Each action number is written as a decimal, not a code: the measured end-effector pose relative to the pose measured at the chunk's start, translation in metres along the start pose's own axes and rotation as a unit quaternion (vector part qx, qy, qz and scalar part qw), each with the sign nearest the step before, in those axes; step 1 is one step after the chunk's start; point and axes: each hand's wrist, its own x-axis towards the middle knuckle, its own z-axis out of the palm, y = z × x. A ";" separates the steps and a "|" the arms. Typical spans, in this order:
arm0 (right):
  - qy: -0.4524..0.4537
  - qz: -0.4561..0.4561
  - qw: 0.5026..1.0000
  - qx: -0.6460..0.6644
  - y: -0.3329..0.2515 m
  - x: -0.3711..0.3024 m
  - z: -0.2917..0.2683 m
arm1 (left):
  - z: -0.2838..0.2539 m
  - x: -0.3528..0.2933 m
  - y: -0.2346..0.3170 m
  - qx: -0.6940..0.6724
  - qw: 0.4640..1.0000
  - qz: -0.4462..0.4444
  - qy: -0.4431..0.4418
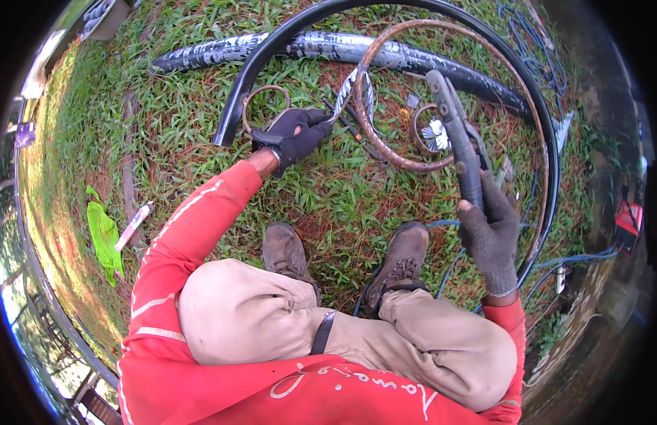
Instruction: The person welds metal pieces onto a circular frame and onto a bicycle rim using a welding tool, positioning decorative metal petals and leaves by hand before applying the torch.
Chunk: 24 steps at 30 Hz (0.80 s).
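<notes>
My left hand (300, 137), in a black glove, is closed with its fingertips pinching the lower end of a silvery, leaf-like metal piece (346, 95). Just behind that hand a thin rusty ring (266, 88) rises from the grass. My right hand (493, 228), in a dark knit glove, grips a long grey-black hinged tool (452, 127) by its black handle. The tool points away from me, beside a large rusty metal hoop (385, 152). Past its shaft lie a smaller rusty ring (416, 127) and a white, ribbed, leaf-shaped piece (436, 134).
A black curved tube (233, 106) arches round the work area, across a thick paint-flaked pipe (321, 46). Blue cables (534, 42) coil at the far right. A red box (628, 223) stands at right. Bright green cloth (104, 237) lies on the left grass. My boots (403, 256) are near.
</notes>
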 end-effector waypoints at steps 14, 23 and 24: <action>-0.121 -0.237 0.947 -0.181 0.059 0.040 0.025 | 0.030 -0.075 0.092 0.070 0.971 0.125 -0.189; -0.150 -0.245 0.940 -0.184 0.057 0.036 0.034 | 0.108 -0.083 0.110 -0.050 0.947 0.105 -0.300; -0.147 -0.241 0.940 -0.190 0.054 0.034 0.035 | 0.110 -0.082 0.110 -0.050 0.946 0.106 -0.303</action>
